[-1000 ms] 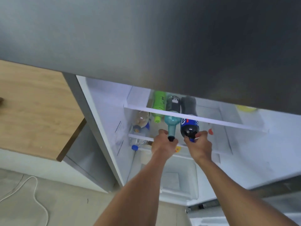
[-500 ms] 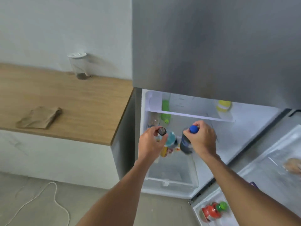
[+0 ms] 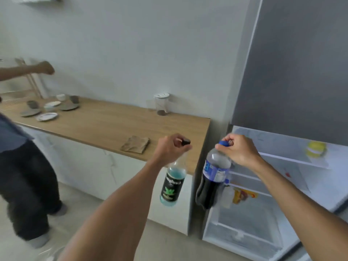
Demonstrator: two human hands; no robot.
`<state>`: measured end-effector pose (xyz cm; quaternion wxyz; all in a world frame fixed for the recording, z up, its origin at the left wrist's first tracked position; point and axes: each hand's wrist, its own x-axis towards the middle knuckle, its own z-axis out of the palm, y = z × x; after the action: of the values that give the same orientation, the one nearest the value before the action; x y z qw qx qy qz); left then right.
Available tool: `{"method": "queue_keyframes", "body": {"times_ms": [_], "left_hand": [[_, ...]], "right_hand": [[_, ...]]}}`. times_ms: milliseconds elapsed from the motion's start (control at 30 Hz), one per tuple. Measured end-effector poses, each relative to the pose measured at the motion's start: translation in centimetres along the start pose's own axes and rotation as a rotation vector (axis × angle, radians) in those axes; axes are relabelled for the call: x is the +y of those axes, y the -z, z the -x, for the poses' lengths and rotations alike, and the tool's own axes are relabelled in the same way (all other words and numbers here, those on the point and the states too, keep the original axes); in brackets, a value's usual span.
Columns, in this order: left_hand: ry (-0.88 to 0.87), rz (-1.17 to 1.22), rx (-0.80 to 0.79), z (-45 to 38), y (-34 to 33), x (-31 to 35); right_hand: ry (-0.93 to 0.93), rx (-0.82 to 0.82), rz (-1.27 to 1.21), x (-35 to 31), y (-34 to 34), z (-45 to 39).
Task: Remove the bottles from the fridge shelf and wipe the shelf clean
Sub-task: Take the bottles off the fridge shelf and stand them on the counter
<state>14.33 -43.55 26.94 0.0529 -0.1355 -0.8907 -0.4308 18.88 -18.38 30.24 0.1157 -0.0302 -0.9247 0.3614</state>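
Note:
My left hand [image 3: 170,148] grips the black-capped neck of a teal bottle [image 3: 172,185] with a black label, which hangs in the air in front of the counter's end. My right hand [image 3: 239,151] holds a dark cola bottle [image 3: 211,181] by its blue cap, just outside the open fridge. The white fridge shelf [image 3: 293,160] behind my right hand shows bare. A yellow bottle [image 3: 316,149] sits at the back right above it. A brown cloth [image 3: 135,144] lies folded on the wooden counter [image 3: 105,127].
Another person [image 3: 22,166] stands at the left with an arm raised. Plates and cups [image 3: 49,108] sit at the counter's far end, a clear lidded jar [image 3: 161,103] near the wall. More items and a drawer fill the fridge's lower part [image 3: 243,196].
Both hands have drawn the two bottles out of the fridge and lifted them upright by the necks. The view has swung left and up, bringing the counter and another person into sight.

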Motion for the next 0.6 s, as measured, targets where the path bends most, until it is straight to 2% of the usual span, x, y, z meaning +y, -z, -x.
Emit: {"method": "queue_keyframes", "body": {"times_ms": [200, 367, 600], "left_hand": [[0.011, -0.021, 0.192, -5.2, 4.9, -2.8], [0.051, -0.022, 0.234, -13.3, 4.7, -6.2], [0.084, -0.043, 0.213, -23.0, 3.0, -10.6]], "right_hand": [[0.091, 0.092, -0.049, -5.7, -4.3, -7.6], [0.065, 0.124, -0.055, -6.2, -8.5, -16.2], [0.045, 0.053, -0.033, -4.3, -13.9, -24.5]]}}
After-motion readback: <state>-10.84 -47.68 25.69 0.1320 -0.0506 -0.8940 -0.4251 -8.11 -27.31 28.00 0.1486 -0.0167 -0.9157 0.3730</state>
